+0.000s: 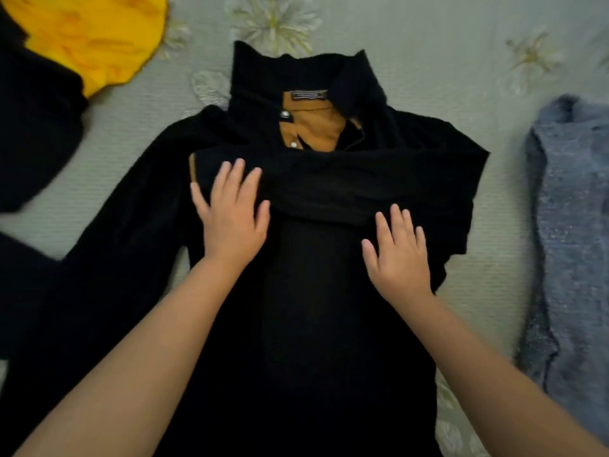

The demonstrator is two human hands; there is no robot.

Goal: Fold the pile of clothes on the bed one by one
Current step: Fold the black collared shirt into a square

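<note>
A black jacket [313, 308] with a tan lining [316, 127] lies spread on the bed, collar pointing away from me. One sleeve [329, 183] is folded across its chest from right to left. My left hand [232, 212] presses flat on the cuff end of that sleeve, fingers spread. On the jacket's front just below the sleeve, my right hand [397, 252] also lies flat with straight fingers. The other sleeve [108, 209] stretches out to the lower left.
A yellow garment [99, 37] and a dark garment [33, 127] lie at the upper left. A blue-grey knitted garment [570, 225] lies along the right side. The bed cover [445, 61] is pale green with flower prints.
</note>
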